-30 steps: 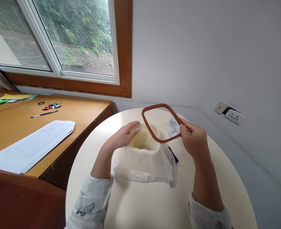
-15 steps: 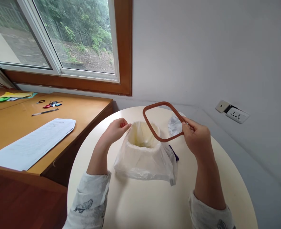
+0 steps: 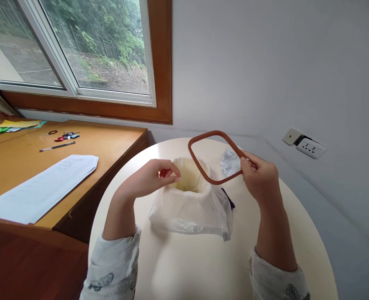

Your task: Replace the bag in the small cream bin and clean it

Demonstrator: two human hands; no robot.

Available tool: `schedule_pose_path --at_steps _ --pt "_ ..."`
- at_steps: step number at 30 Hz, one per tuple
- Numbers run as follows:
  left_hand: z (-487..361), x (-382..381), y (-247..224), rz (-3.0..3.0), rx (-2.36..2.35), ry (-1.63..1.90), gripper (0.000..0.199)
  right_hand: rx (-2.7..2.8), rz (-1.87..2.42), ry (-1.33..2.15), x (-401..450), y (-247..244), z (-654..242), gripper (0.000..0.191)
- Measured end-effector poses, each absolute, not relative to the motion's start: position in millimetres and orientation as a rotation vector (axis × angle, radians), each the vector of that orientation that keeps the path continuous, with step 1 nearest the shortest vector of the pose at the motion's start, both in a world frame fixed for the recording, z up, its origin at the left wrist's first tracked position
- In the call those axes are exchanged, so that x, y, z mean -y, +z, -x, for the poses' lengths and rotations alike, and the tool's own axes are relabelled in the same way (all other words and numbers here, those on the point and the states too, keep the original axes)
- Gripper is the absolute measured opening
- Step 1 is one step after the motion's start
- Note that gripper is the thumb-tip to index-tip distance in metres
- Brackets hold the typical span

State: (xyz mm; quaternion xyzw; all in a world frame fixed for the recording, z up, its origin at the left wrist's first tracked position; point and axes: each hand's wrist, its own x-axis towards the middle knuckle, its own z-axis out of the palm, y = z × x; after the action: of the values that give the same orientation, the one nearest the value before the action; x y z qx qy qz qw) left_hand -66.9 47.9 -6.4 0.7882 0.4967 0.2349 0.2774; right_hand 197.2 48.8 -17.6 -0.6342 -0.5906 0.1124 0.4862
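Note:
A brown plastic ring [image 3: 217,182], square with rounded corners, is held up in my right hand [image 3: 261,177]. Thumb and fingers pinch it at its right corner, so the ring tilts above the table. Below and to its left stands a small bin lined with a white translucent plastic bag [image 3: 187,212]. The bag folds over the bin's mouth and hangs loosely down the outside, hiding the bin's wall. My left hand [image 3: 151,177] is at the left side of the mouth, fingers curved and thumb apart from them, with nothing visible in it.
On the round cream table [image 3: 184,266], a crumpled clear plastic piece [image 3: 229,163] and a dark purple strip [image 3: 228,199] lie right of the bin. A wooden desk [image 3: 115,143] on the left bears papers [image 3: 46,187], keys [image 3: 68,136] and a pen [image 3: 57,146].
My left hand has moved right and slightly down, over the bin's mouth, and its fingers have spread a little. My right hand holds the ring almost still.

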Motion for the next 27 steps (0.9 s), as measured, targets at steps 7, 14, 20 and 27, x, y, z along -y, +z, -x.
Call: schedule_pose_path --at_steps 7,14,20,27 --pt "59.0 -42.1 -2.2 -2.206 -1.206 0.316 0.019 1.437 1.546 0.274 -48.6 -17.1 -199.7 0.037" --pt "57.6 -41.0 -1.0 -2.173 -1.178 0.324 0.014 1.458 1.549 0.295 -48.3 -16.1 -200.1 0.039" --pt "58.7 -42.1 -0.9 -2.111 -1.381 0.699 0.02 1.522 1.506 0.412 -45.1 -13.3 -200.5 0.039" --pt "61.1 -44.9 0.3 -1.784 -1.431 1.161 0.032 1.766 1.314 0.472 -42.1 -14.1 -194.9 0.034"
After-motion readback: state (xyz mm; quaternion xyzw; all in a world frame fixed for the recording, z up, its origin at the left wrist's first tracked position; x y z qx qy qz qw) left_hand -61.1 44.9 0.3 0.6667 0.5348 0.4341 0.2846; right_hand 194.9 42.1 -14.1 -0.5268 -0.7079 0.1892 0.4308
